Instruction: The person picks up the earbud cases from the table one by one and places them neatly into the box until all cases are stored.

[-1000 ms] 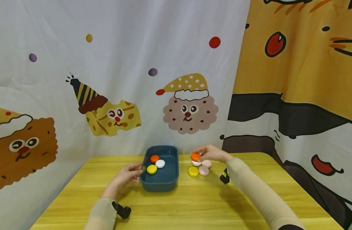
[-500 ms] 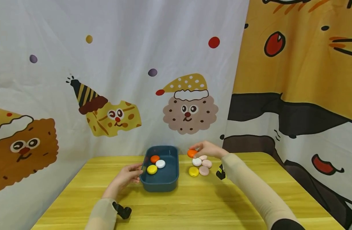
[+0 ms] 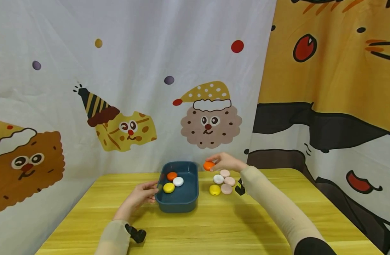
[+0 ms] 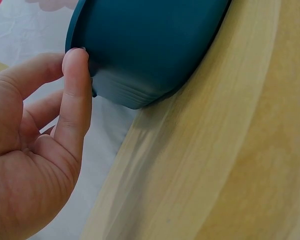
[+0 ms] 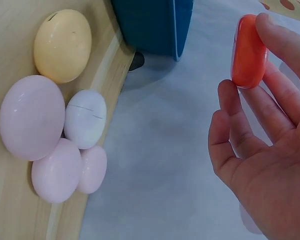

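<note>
Between the thumb and fingers of my right hand (image 3: 228, 162) is a glossy orange disc (image 5: 250, 52), plump and rounded, held up above the table. Below and beside that hand lie a white disc (image 3: 218, 179), a yellow disc (image 3: 215, 190) and several pale pink discs (image 3: 226, 189), close together. My left hand (image 3: 139, 196) holds the left rim of a dark blue rectangular bin (image 4: 145, 45), thumb and fingers at its edge. Inside the bin rest one orange disc (image 3: 172, 176), one white disc (image 3: 178, 181) and one yellow disc (image 3: 168, 188).
The wooden table (image 3: 195, 233) runs back to a white cartoon-print curtain (image 3: 128, 53). An orange-and-dark printed cloth (image 3: 328, 81) hangs at the right. The bin stands left of the loose discs, with bare wood between them.
My right hand has lifted the orange disc off the cluster and moved it up and left, uncovering the white disc and a pink one. My left hand and the bin stay put.
</note>
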Action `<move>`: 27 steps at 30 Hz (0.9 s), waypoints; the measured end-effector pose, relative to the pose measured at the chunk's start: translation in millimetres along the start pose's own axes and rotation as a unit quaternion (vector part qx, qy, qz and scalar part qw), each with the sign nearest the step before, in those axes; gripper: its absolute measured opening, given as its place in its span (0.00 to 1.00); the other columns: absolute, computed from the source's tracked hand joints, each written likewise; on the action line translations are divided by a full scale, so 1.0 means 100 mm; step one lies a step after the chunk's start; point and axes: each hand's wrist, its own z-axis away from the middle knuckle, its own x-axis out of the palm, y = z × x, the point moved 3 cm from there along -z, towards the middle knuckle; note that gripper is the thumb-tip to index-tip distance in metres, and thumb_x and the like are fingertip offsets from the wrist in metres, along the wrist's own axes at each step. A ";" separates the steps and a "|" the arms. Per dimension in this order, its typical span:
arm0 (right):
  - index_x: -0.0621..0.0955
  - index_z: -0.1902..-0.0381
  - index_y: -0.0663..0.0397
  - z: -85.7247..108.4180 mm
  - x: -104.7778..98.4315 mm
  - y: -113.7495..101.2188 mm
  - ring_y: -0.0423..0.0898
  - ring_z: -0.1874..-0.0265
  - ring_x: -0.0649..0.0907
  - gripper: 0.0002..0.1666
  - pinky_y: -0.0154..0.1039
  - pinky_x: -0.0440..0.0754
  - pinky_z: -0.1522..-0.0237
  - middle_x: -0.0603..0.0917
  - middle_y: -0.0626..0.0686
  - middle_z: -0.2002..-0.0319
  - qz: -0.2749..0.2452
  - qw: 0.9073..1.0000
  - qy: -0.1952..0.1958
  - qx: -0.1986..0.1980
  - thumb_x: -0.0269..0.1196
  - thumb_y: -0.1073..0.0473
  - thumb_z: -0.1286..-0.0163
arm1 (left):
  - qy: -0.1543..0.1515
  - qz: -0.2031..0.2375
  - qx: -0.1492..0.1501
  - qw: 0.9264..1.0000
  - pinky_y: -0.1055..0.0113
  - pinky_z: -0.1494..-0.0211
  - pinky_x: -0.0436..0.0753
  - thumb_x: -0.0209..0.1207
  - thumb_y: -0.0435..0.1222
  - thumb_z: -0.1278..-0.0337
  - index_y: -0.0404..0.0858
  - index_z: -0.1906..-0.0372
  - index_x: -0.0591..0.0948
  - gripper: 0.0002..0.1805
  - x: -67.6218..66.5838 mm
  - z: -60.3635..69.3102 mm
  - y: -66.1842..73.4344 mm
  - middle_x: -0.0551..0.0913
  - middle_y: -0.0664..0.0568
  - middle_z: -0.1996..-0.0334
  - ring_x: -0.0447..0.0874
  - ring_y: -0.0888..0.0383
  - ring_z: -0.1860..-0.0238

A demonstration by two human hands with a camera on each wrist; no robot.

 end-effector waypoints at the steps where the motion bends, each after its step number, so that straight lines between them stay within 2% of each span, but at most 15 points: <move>1: 0.80 0.40 0.50 -0.01 0.00 -0.01 0.54 0.43 0.77 0.29 0.47 0.78 0.45 0.80 0.52 0.42 0.000 1.000 0.000 0.001 0.71 0.59 0.40 | 0.001 0.001 -0.001 1.000 0.69 0.68 0.84 0.58 0.31 0.34 0.25 0.29 0.60 0.33 0.00 0.00 0.00 0.71 0.44 0.55 0.78 0.60 0.74; 13: 0.79 0.39 0.54 -0.14 0.02 -0.05 0.56 0.43 0.76 0.29 0.47 0.77 0.44 0.80 0.53 0.43 0.002 1.000 0.002 -0.015 0.70 0.60 0.39 | 0.000 0.006 -0.003 1.000 0.67 0.67 0.84 0.58 0.31 0.35 0.25 0.29 0.60 0.34 0.00 0.01 0.01 0.71 0.44 0.55 0.78 0.61 0.75; 22: 0.81 0.41 0.49 -0.27 0.06 -0.06 0.52 0.42 0.76 0.29 0.48 0.74 0.41 0.79 0.51 0.42 0.004 1.000 0.009 -0.005 0.72 0.57 0.42 | 0.002 0.007 -0.003 1.000 0.70 0.68 0.83 0.58 0.31 0.34 0.25 0.29 0.60 0.33 0.01 0.01 0.02 0.71 0.43 0.55 0.78 0.60 0.74; 27: 0.81 0.40 0.49 -0.35 0.08 -0.05 0.51 0.42 0.76 0.31 0.49 0.74 0.41 0.79 0.50 0.42 0.020 1.000 0.015 -0.004 0.73 0.54 0.43 | 0.008 0.001 -0.001 1.000 0.70 0.69 0.83 0.57 0.31 0.34 0.25 0.29 0.61 0.32 0.01 0.00 0.01 0.71 0.43 0.55 0.78 0.60 0.75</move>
